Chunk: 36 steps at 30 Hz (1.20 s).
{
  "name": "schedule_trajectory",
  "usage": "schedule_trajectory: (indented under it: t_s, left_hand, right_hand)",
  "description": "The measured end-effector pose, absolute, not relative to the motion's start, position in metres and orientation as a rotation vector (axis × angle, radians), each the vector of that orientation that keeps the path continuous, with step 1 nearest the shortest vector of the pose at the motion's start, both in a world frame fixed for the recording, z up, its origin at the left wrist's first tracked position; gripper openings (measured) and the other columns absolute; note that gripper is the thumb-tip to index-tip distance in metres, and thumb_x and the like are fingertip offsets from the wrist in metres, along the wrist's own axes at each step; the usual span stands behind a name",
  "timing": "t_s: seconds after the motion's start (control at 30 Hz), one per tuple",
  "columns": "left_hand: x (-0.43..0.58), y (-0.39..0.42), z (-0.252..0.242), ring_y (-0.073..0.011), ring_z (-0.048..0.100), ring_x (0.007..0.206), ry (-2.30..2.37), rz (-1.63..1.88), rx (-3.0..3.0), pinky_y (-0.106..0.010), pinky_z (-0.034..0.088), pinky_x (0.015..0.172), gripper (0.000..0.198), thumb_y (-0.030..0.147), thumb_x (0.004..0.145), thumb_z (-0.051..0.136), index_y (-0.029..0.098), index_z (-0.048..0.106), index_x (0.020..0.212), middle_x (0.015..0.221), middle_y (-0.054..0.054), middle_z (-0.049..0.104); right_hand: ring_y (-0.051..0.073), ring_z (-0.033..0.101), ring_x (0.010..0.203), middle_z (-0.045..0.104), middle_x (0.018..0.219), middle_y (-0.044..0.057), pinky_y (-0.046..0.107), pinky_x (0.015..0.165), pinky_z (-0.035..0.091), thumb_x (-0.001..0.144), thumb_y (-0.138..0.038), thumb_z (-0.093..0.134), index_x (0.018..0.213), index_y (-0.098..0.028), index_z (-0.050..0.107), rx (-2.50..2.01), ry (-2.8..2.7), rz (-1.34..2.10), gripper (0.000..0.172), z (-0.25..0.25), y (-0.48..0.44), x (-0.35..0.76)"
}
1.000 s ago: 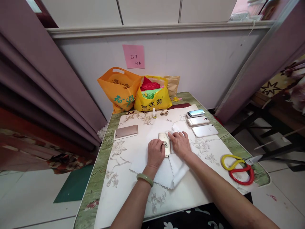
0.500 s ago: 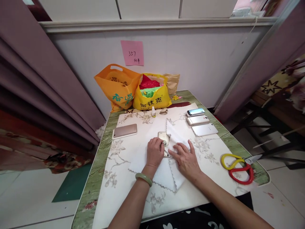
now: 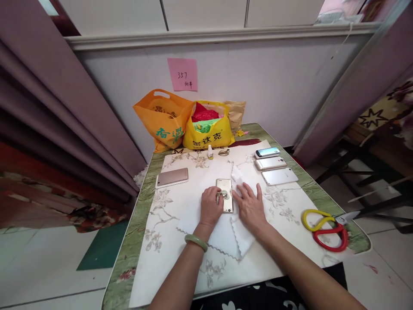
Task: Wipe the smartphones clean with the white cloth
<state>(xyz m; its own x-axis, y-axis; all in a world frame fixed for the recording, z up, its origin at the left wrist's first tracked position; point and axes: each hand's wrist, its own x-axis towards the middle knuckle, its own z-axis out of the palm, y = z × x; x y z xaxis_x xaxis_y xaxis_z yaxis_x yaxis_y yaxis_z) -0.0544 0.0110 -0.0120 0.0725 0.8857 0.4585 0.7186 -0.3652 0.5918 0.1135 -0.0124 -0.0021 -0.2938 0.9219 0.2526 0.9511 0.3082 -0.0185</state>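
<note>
A gold phone [image 3: 228, 206] with a ring holder [image 3: 223, 195] on its back lies face down on a white cloth [image 3: 222, 237] with zigzag edges. My left hand [image 3: 211, 206] is closed at the phone's left side, thumb and forefinger at the ring holder. On the phone's right, my right hand [image 3: 250, 206] rests on the cloth with its fingers stretched and somewhat apart. Part of the cloth is bunched above that hand, and what is under the palm is hidden.
Three phones [image 3: 279, 176] lie at the right, above scissors [image 3: 335, 230] with yellow and red handles. More phones [image 3: 172, 177] are stacked at the left. A small bottle [image 3: 210, 152], glasses [image 3: 223, 152], an orange bag [image 3: 164, 118] and a yellow bag [image 3: 209, 137] stand farther back.
My right hand has shifted left, closer to the phone, and the raised cloth flap beside it is now bunched lower. More of the phone's back shows. The view has shifted slightly.
</note>
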Motion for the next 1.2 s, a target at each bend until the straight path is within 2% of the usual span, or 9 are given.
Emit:
schedule_trajectory:
  t_s: [0.27,0.43,0.57,0.67,0.77,0.87,1.0,1.07,1.2]
  left_hand:
    - [-0.059,0.015,-0.014,-0.0215,0.058,0.095,1.544,1.255,1.998,-0.039,0.045,0.089,0.022,0.003,0.075,0.049,0.022,0.059,0.081,0.096,-0.004,0.067]
    - [-0.064,0.017,-0.016,-0.0199,0.061,0.094,1.487,1.332,1.809,-0.039,0.049,0.09,0.029,0.002,0.074,0.044,0.022,0.064,0.076,0.093,-0.004,0.07]
    - [-0.065,0.019,-0.019,-0.0197,0.062,0.094,1.486,1.354,1.75,-0.04,0.05,0.091,0.029,0.003,0.075,0.044,0.022,0.066,0.074,0.093,-0.004,0.071]
    - [-0.065,0.019,-0.019,-0.0195,0.063,0.094,1.478,1.359,1.732,-0.04,0.05,0.091,0.029,0.003,0.074,0.044,0.022,0.067,0.073,0.093,-0.003,0.071]
    - [-0.065,0.019,-0.018,-0.0193,0.063,0.094,1.476,1.362,1.738,-0.04,0.05,0.091,0.029,0.003,0.074,0.044,0.022,0.067,0.073,0.092,-0.003,0.071]
    - [-0.064,0.019,-0.018,-0.0191,0.063,0.094,1.47,1.368,1.748,-0.04,0.05,0.091,0.03,0.003,0.075,0.044,0.022,0.067,0.073,0.093,-0.004,0.071]
    - [-0.064,0.019,-0.019,-0.0189,0.063,0.093,1.469,1.378,1.765,-0.039,0.051,0.09,0.03,0.003,0.075,0.044,0.022,0.067,0.074,0.091,-0.004,0.072]
    - [-0.065,0.02,-0.02,-0.0188,0.063,0.093,1.475,1.38,1.769,-0.039,0.051,0.089,0.029,0.003,0.076,0.045,0.022,0.067,0.074,0.091,-0.003,0.071]
    - [-0.065,0.02,-0.02,-0.019,0.063,0.094,1.477,1.371,1.779,-0.04,0.051,0.09,0.029,0.003,0.075,0.044,0.022,0.067,0.074,0.092,-0.003,0.071]
  right_hand:
    - [0.026,0.039,0.133,0.056,0.136,0.001,0.059,0.115,-0.001,0.087,-0.02,0.056,0.119,-0.035,0.064,-1.519,-2.245,-0.135,0.036,-0.007,-0.054,0.127]
    - [0.026,0.041,0.132,0.06,0.129,0.002,0.06,0.114,-0.002,0.087,-0.014,0.053,0.115,-0.031,0.065,-1.413,-2.253,-0.075,0.035,-0.001,-0.052,0.117]
    - [0.025,0.045,0.126,0.067,0.117,0.004,0.058,0.115,-0.001,0.092,-0.017,0.049,0.12,-0.027,0.062,-1.504,-2.167,-0.069,0.032,-0.001,-0.048,0.112]
    - [0.024,0.052,0.114,0.069,0.106,0.006,0.053,0.114,0.007,0.093,-0.021,0.049,0.124,-0.023,0.059,-1.576,-2.121,-0.059,0.032,-0.002,-0.041,0.114]
    - [0.021,0.056,0.099,0.069,0.093,0.004,0.047,0.111,0.015,0.094,-0.021,0.05,0.11,-0.023,0.065,-1.598,-2.127,-0.055,0.022,0.001,-0.035,0.117]
    - [0.018,0.055,0.091,0.067,0.085,0.002,0.046,0.111,0.015,0.096,-0.02,0.048,0.098,-0.024,0.068,-1.562,-2.087,-0.074,0.021,0.007,-0.037,0.117]
    - [0.016,0.055,0.093,0.068,0.088,0.0,0.045,0.111,0.016,0.098,-0.023,0.047,0.1,-0.025,0.068,-1.346,-2.1,-0.054,0.022,0.013,-0.046,0.112]
    - [0.015,0.056,0.092,0.068,0.088,0.0,0.041,0.109,0.022,0.097,-0.022,0.048,0.1,-0.026,0.069,-1.23,-2.195,-0.006,0.021,0.012,-0.049,0.108]
    - [0.016,0.057,0.087,0.068,0.093,0.004,0.032,0.09,0.038,0.097,-0.02,0.047,0.105,-0.023,0.069,-1.198,-2.286,0.084,0.023,0.006,-0.049,0.103]
